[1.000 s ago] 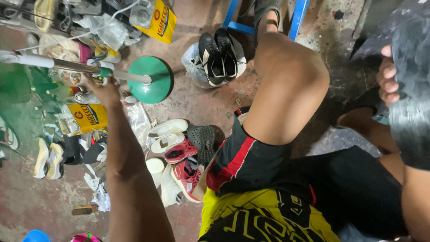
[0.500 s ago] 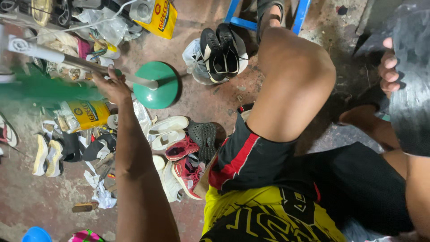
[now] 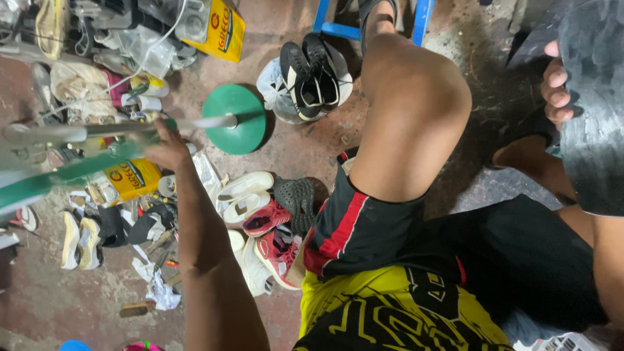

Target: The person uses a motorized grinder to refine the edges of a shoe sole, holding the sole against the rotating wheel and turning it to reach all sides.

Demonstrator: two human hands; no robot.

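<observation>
While my left hand (image 3: 168,148) closes grip on green-based metal stand (image 3: 235,120), right hand (image 3: 558,84) clamps black rubber sheet (image 3: 593,110); sheet uncut, shoes untouched.

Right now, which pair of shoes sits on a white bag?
The black pair with white stripes, by the blue stool legs; the white and red pairs lie on bare floor.

Green round base (image 3: 235,119); dark, maybe grey, sheet (image 3: 595,110).

Even, fairly bright light falls from above with soft shadows beneath the knee (image 3: 416,110), while the green pole (image 3: 65,172) at left smears with motion blur.
</observation>
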